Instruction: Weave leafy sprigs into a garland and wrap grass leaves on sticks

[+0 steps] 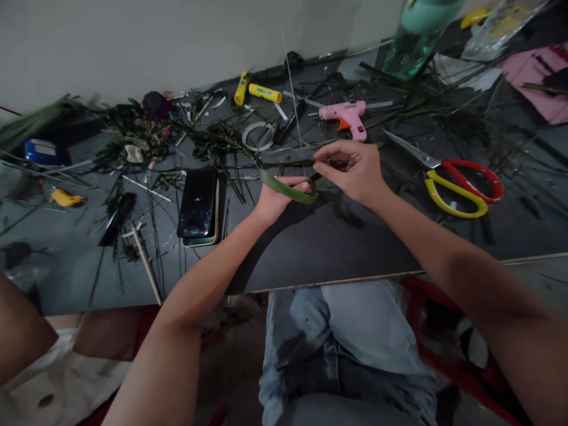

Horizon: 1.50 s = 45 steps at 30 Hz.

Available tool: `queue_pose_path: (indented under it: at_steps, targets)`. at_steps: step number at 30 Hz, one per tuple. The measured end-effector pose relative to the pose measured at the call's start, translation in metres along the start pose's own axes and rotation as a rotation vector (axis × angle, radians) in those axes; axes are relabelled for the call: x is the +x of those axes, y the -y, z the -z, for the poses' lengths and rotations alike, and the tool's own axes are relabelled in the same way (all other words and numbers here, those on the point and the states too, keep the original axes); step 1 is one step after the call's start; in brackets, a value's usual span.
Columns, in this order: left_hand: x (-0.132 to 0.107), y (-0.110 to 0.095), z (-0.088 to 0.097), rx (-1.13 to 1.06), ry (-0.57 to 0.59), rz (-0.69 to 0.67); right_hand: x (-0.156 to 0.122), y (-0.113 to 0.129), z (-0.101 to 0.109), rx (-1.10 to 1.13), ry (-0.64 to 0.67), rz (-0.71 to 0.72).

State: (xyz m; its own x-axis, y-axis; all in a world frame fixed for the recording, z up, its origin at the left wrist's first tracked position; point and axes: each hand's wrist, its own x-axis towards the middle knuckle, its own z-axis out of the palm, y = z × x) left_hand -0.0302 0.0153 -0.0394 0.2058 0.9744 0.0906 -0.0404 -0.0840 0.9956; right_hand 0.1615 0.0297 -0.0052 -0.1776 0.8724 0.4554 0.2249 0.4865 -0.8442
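Note:
A long green leaf strip (289, 190), bent into a loop, is held above the dark table by both hands. My left hand (279, 198) is closed on the strip, thumb pointing to the right. With thumb and fingertips pinched, my right hand (352, 171) grips the strip's darker far part near its end. Just beyond my right hand lies a pink glue gun (344, 113) with an orange trigger. Scissors with one red and one yellow handle (457, 198) rest to the right of it. Two stacked phones (198, 204) lie left of my left hand.
Leaf scraps (222, 139) litter the table (319, 251). Farther back are yellow glue sticks (265, 93), a wire coil (258, 136) and a green bottle (415, 41). A wooden stick (147, 265) lies at the front left. Another person's leg (104, 337) shows at lower left.

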Motion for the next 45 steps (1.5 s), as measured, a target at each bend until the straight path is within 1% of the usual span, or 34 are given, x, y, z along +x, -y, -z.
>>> queue_pose_path:
  at_steps: [2, 5, 7, 9, 12, 14, 16, 20, 22, 25, 27, 29, 31, 33, 35, 36, 38, 40, 41, 42, 45]
  targets:
    - [0.0, 0.001, 0.0, -0.009, -0.002, 0.0, -0.004, 0.003, -0.002, -0.068, 0.012, 0.085]
    - [0.001, 0.001, 0.001, -0.033, 0.009, -0.007, -0.009, 0.007, -0.002, -0.186, 0.119, 0.281]
    - [0.002, 0.0, 0.0, -0.074, 0.003, 0.015, -0.012, 0.008, -0.001, -0.258, 0.191, 0.379]
    - [0.002, -0.002, 0.0, -0.114, -0.023, 0.041, -0.015, 0.007, 0.0, -0.329, 0.246, 0.424]
    - [0.002, -0.002, -0.001, -0.128, -0.073, 0.038, -0.016, 0.004, -0.002, -0.398, 0.273, 0.426]
    - [0.001, -0.003, -0.002, -0.106, -0.092, 0.017, -0.015, 0.003, -0.005, -0.357, 0.237, 0.4]
    - [0.0, -0.004, -0.002, -0.077, -0.088, 0.003, -0.013, 0.002, -0.008, -0.232, 0.168, 0.32]
    - [-0.003, -0.007, -0.004, -0.036, -0.089, 0.012, -0.005, -0.003, -0.011, 0.089, 0.037, 0.025]
    - [-0.003, -0.008, -0.005, -0.031, -0.113, 0.026, 0.003, -0.009, -0.01, 0.195, 0.025, -0.063]
    - [-0.001, -0.007, -0.006, -0.056, -0.15, 0.043, 0.024, -0.02, -0.004, 0.275, 0.101, -0.109]
    - [0.0, -0.006, -0.006, -0.07, -0.156, 0.048, 0.044, -0.024, 0.001, 0.26, 0.159, -0.142]
    - [0.0, -0.006, -0.006, -0.072, -0.152, 0.056, 0.064, -0.023, 0.007, 0.146, 0.173, -0.224]
    - [-0.001, -0.006, -0.005, -0.069, -0.148, 0.073, 0.083, -0.016, 0.013, -0.005, 0.146, -0.348]
    - [-0.001, -0.006, -0.006, -0.054, -0.139, 0.096, 0.096, -0.005, 0.018, -0.047, 0.082, -0.442]
    - [-0.002, -0.007, -0.006, -0.031, -0.127, 0.106, 0.104, 0.005, 0.021, 0.047, -0.006, -0.459]
    - [-0.003, -0.008, -0.006, -0.021, -0.119, 0.105, 0.105, 0.008, 0.022, 0.121, -0.042, -0.431]
    - [-0.003, -0.01, -0.006, -0.006, -0.107, 0.099, 0.106, 0.008, 0.022, 0.263, -0.091, -0.331]
    - [-0.004, -0.011, -0.006, 0.005, -0.095, 0.097, 0.104, 0.004, 0.022, 0.373, -0.135, -0.229]
    - [-0.004, -0.012, -0.005, 0.014, -0.083, 0.097, 0.103, 0.0, 0.022, 0.413, -0.155, -0.204]
    - [-0.005, -0.013, -0.005, 0.029, -0.067, 0.094, 0.103, -0.003, 0.022, 0.442, -0.169, -0.205]
    - [-0.007, -0.015, -0.004, 0.113, -0.012, 0.067, 0.101, -0.007, 0.026, 0.464, -0.214, -0.271]
